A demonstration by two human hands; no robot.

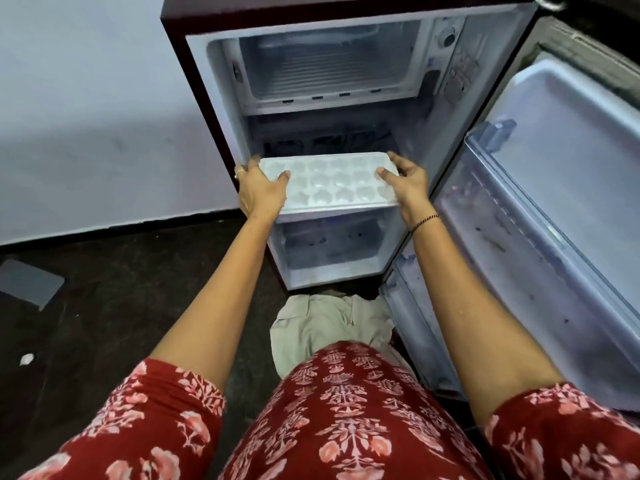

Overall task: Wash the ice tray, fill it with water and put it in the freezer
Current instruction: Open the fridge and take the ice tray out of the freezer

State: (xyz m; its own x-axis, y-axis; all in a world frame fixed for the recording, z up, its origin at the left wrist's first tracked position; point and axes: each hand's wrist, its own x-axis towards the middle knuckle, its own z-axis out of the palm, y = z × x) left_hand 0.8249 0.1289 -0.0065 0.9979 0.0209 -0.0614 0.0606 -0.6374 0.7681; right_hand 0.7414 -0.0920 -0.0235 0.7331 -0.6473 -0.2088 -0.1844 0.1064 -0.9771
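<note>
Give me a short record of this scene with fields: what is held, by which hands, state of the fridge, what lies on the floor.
held: ice tray, level, cells up
left hand: grips the tray's left end, thumb on top
right hand: grips the tray's right end, thumb on top
tray place: in front of the open fridge, below the freezer box
water in tray: cannot tell
fridge door: swung open to the right
floor: pale cloth by the fridge's base
</note>
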